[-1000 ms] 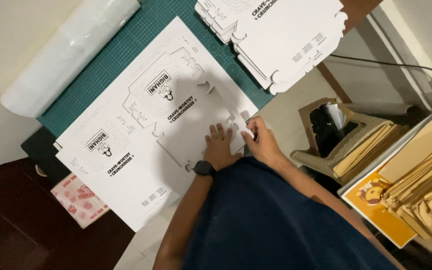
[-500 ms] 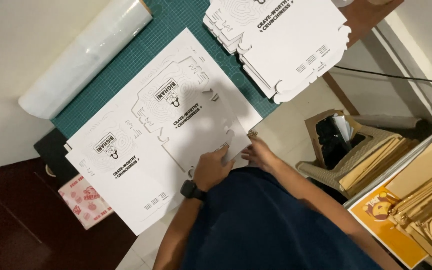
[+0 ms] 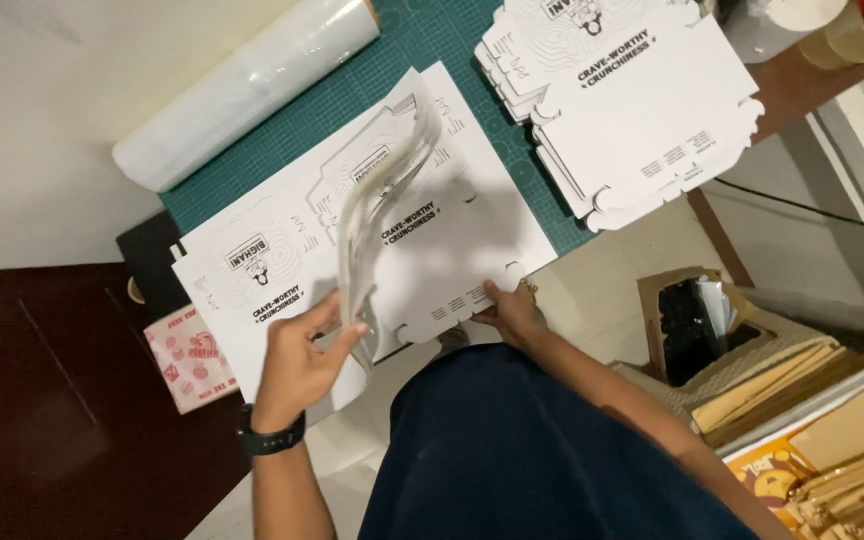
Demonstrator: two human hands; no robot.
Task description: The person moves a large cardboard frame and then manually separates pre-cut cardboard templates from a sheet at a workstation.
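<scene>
Bare forearms, black wristwatch on the left wrist, dark navy garment below, no sleeves visible

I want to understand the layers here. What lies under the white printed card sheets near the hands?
Under the printed card sheets lies a green cutting mat, showing around their upper edges. The mat's middle is covered, so anything there cannot be seen.

Even indoor light, fairly bright; glare on the clear shiny plastic roll. The lifted white printed cardboard sheet is motion-blurred, possibly curling. Lower-left corner dim.
</scene>
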